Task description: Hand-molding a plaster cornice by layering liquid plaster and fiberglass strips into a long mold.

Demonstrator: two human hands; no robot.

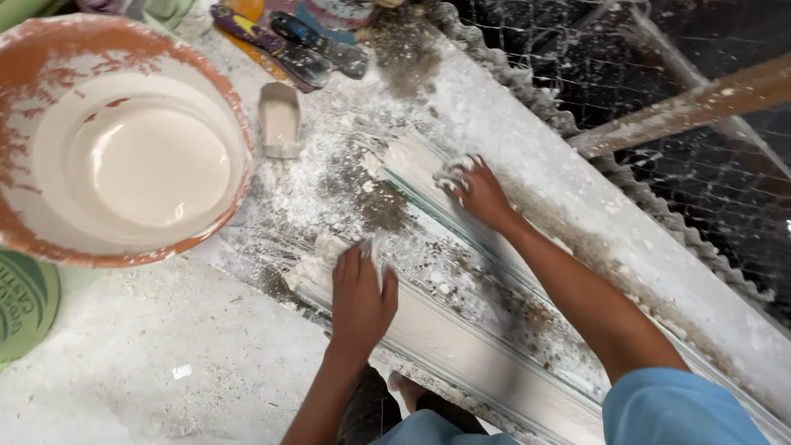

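Observation:
My left hand (361, 298) lies flat, fingers together, on the near end of a long plaster-coated moulding strip (461, 346) that runs diagonally across the floor. My right hand (479, 194) rests on the strip's far end, its fingertips smeared with wet white plaster (449, 175). A lump of plaster (317, 259) sits just beyond my left fingers. Neither hand grips anything that I can see.
A large orange bucket (49, 243) of creamy white plaster stands at the left. A small white scoop (280, 122) lies beside it. Sandals (301, 45) lie at the top. Wire mesh (709, 181) and a wooden pole (692, 107) fill the right side.

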